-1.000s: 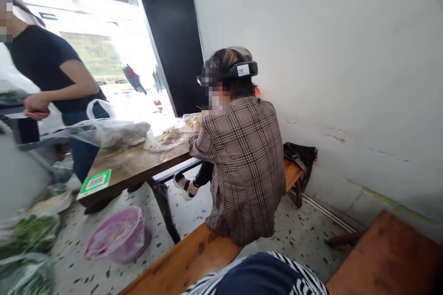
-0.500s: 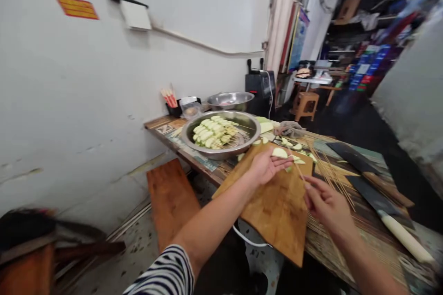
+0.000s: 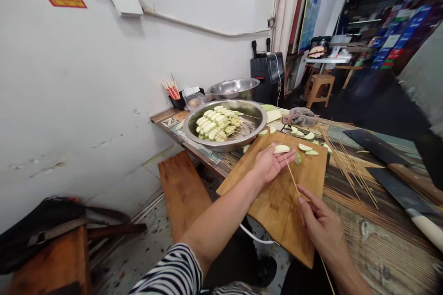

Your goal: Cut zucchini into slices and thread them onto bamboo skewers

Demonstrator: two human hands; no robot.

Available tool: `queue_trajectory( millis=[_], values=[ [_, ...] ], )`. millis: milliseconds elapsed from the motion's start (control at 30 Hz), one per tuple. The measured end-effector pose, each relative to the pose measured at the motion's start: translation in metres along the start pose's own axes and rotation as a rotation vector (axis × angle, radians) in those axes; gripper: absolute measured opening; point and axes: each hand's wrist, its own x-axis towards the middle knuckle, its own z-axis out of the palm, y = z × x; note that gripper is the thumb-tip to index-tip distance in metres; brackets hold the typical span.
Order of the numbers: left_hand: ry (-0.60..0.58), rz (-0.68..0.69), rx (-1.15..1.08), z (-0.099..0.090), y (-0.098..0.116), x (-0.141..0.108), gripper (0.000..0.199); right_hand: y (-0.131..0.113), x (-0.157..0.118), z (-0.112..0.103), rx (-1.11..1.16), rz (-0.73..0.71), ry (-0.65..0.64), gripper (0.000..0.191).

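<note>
Over the wooden cutting board (image 3: 277,212), my left hand (image 3: 272,163) is palm up with its fingers stretched, holding a pale zucchini slice (image 3: 282,149) between thumb and fingers. My right hand (image 3: 320,221) pinches a bamboo skewer (image 3: 292,175), whose tip points up at the left fingers, apart from the slice as far as I can see. Several loose slices (image 3: 305,147) lie on the board's far side. Beyond the board stands a steel basin (image 3: 258,136) with a heap of skewered slices (image 3: 216,122) in it.
Bare skewers (image 3: 351,170) lie right of the board. Two cleavers rest further right, one with a wooden handle (image 3: 415,182), one with a pale handle (image 3: 429,230). A grey cloth (image 3: 301,116), a second steel basin (image 3: 233,87) and a black device (image 3: 266,76) stand farther back.
The view has shifted, with things on the table's right moving rightward in it. The skewer now shows more clearly between my hands. My left hand still holds the slice.
</note>
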Motion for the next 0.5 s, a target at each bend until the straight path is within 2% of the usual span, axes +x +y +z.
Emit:
queue_trajectory(
  millis=[100, 300, 500],
  values=[
    [0.023, 0.007, -0.001, 0.0014, 0.0013, -0.0016, 0.032, -0.0013, -0.0018, 0.0005, -0.004, -0.008, 0.009, 0.058],
    [0.001, 0.021, 0.012, 0.0017, 0.0011, -0.0021, 0.021, -0.0037, -0.0003, 0.0019, -0.052, -0.037, 0.034, 0.054],
    [-0.001, 0.011, -0.004, 0.0034, 0.0005, -0.0036, 0.026, -0.0024, 0.0041, 0.0045, -0.045, -0.027, 0.041, 0.054]
  ],
)
